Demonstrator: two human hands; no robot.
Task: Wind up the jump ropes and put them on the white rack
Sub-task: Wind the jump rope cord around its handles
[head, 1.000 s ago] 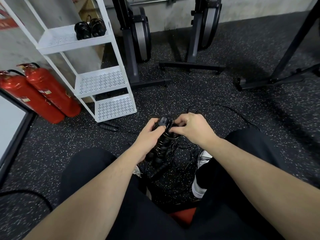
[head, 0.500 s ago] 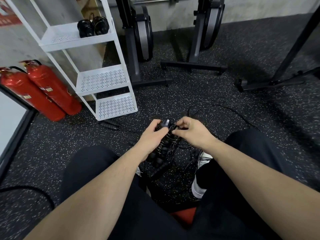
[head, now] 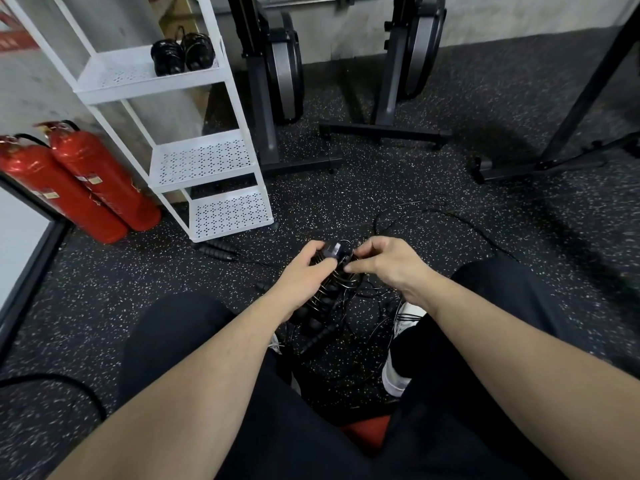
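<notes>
My left hand (head: 304, 271) grips the paired black handles of a jump rope (head: 334, 285), with thin black cord coiled round them. My right hand (head: 388, 263) pinches the cord at the top of the coil, right beside the handles. The loose end of the cord (head: 446, 216) trails in loops over the floor beyond my hands. More tangled rope and a handle (head: 320, 336) lie on the floor between my legs. The white rack (head: 207, 161) stands at the left with two wound black ropes (head: 183, 55) on its upper shelf.
Another pair of black handles (head: 216, 249) lies on the floor by the rack's foot. Two red fire extinguishers (head: 79, 181) lean left of the rack. Dark exercise machine frames (head: 384, 128) stand along the back wall, another frame (head: 540, 164) at the right. A black hose (head: 69, 386) curves at lower left.
My right hand has shifted a little around the top of the coil, laying cord on the handles. The view has tilted slightly; my left hand keeps its grip.
</notes>
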